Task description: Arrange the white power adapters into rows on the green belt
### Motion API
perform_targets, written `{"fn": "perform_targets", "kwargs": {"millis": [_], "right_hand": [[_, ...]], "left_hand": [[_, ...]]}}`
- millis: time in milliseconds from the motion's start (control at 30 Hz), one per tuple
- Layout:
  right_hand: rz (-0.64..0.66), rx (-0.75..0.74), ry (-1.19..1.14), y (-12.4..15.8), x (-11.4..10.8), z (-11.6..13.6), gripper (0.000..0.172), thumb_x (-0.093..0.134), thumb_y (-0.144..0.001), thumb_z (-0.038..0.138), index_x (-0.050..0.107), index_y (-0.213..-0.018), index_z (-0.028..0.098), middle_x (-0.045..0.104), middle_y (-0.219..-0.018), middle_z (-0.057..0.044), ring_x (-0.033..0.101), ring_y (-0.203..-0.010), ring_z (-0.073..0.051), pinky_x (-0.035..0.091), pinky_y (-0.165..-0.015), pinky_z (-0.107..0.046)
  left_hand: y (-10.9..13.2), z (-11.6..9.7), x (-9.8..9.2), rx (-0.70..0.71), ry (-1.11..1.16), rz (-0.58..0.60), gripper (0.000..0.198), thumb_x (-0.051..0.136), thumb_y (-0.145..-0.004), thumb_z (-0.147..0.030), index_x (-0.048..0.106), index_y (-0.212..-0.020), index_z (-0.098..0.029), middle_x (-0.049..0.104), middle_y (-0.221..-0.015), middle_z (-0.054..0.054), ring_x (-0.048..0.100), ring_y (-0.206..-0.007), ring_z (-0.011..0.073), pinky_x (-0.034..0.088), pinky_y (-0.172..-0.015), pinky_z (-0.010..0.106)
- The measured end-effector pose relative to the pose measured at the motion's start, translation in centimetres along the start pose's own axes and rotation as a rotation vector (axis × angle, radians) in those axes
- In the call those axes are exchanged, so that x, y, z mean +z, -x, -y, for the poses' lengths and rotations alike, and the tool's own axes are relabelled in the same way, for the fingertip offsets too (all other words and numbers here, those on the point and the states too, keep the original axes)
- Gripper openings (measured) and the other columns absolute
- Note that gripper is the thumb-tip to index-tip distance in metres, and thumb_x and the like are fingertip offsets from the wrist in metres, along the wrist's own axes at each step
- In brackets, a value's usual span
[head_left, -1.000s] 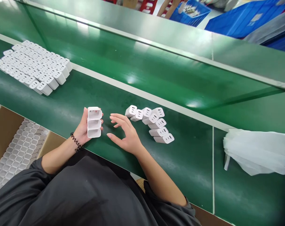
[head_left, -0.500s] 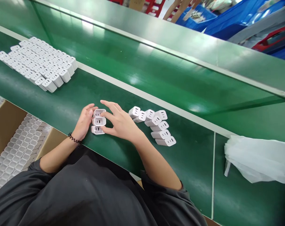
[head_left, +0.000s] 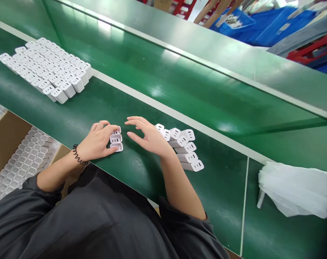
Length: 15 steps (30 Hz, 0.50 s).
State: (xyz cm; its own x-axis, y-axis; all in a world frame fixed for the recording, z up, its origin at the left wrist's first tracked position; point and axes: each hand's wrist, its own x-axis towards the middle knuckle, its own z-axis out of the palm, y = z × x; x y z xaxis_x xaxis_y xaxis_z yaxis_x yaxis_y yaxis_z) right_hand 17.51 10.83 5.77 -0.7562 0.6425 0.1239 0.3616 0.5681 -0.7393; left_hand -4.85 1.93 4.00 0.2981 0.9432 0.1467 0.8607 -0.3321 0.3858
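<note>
My left hand (head_left: 97, 141) is closed around a stack of three white charger housings (head_left: 116, 139), holding them on their side on the green table (head_left: 104, 104). My right hand (head_left: 149, 136) hovers just right of the stack with fingers spread, holding nothing. Behind and to the right of that hand lies a loose cluster of several white housings (head_left: 186, 149), port faces up.
A large block of several white housings (head_left: 47, 72) lies at the far left. A pile of white foam bags (head_left: 295, 187) rests at the right. A cardboard box with a white cell tray (head_left: 20, 162) stands below the table's near edge. Blue and red crates (head_left: 260, 21) stand beyond the belt.
The left hand laid the stack of three down on the table and turned over it. The right hand came in to touch the stack, then lifted off to the right.
</note>
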Motion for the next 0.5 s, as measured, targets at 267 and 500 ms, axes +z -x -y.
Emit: {"fn": "perform_targets", "kwargs": {"millis": [267,500], "right_hand": [[-0.175,-0.04,0.024,1.6,4.9,-5.0,0.028,0.052,-0.099,0.034,0.063,-0.121,0.022,0.069,-0.122,-0.012,0.064,-0.114,-0.025,0.056,-0.095,-0.046],[-0.18,-0.237,0.236,1.8,6.6,-8.3,0.03,0.056,-0.098,0.034,0.065,-0.122,0.019,0.071,-0.118,-0.014,0.066,-0.109,-0.028,0.053,-0.097,-0.05]], "left_hand": [[0.5,0.2,-1.3,-0.155,0.087,0.004,0.036,0.071,-0.077,-0.029,0.053,-0.106,-0.02,0.068,-0.103,0.004,0.056,-0.107,0.026,0.04,-0.095,0.041],[15.1,8.2,-5.8,-0.938,0.014,-0.472,0.044,0.065,-0.079,-0.041,0.049,-0.115,-0.021,0.064,-0.101,0.005,0.06,-0.091,0.0204,0.048,-0.083,0.034]]}}
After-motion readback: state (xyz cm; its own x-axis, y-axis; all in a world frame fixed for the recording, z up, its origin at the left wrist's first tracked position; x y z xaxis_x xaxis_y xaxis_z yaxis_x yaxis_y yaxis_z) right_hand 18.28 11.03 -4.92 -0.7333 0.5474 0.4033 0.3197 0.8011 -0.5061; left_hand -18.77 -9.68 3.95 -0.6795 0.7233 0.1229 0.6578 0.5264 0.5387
